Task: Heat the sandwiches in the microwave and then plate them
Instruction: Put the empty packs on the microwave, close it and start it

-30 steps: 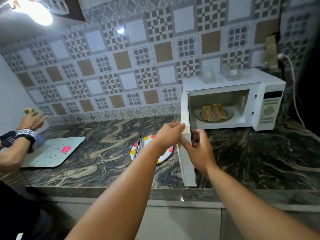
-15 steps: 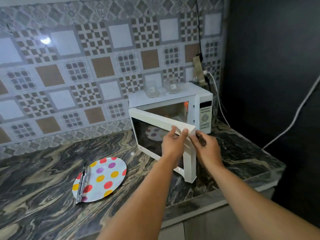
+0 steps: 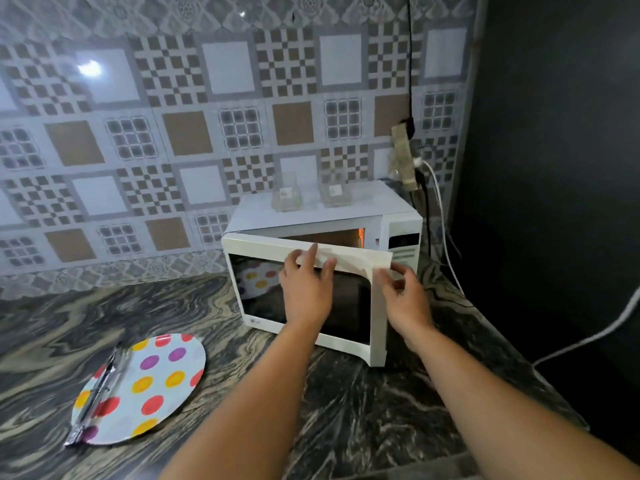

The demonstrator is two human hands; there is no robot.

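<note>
Left hand (image 3: 306, 292) is lying flat on the microwave door (image 3: 266, 287), fingers straight and spread over its top edge; right hand (image 3: 403, 296) is gripping the door's free edge, fingers curled round it. Door is standing partly ajar on the microwave (image 3: 322, 216) just behind the fingertips, sandwiches not visible; dotted plate (image 3: 156, 379) is sitting on the counter (image 3: 363, 410), well left of the left hand's fingers

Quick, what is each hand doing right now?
Left hand: open, fingers straight, pressing on the microwave door.
Right hand: fingers curled at the door's free edge; whether it grips cannot be told.
</note>
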